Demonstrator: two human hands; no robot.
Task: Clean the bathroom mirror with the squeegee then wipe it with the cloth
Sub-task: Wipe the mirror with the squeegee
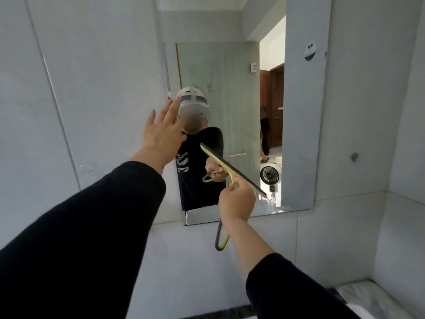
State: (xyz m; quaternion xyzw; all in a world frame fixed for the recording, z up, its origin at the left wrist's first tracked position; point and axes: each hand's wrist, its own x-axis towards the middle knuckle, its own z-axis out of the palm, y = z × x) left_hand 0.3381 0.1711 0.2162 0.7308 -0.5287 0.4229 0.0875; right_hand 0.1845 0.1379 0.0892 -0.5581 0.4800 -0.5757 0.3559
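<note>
Mirror (pixel 230 65), frameless, tall, fixed to a pale tiled wall (pixel 92 88); lower edge sits just above a horizontal grout line. Squeegee (pixel 232 171) held against the lower part of the glass, blade tilted, upper end to the left, lower end down to the right near the mirror's bottom edge. Yellow-green body, dark rubber strip; loop of the handle hangs out below the fist, dark on one side, yellow on the other.

Right hand (pixel 236 201): fingers curled round the squeegee handle just beneath the blade, firm grip. Black sleeve to the forearm.

Left hand (pixel 161 132): fingers straight and spread, holding nothing, raised at the mirror's left edge; fingertips over the glass, whether they touch it I cannot tell. Black sleeve likewise.

Water streaks and droplets on the glass just beside the blade's lower end.

Reflection: person in a black top, a glass door, an open doorway, a white fan (pixel 270 174) on the floor.

Small round wall hook (pixel 354 157) right of the mirror. White sticker (pixel 310 51) near the top right.
</note>
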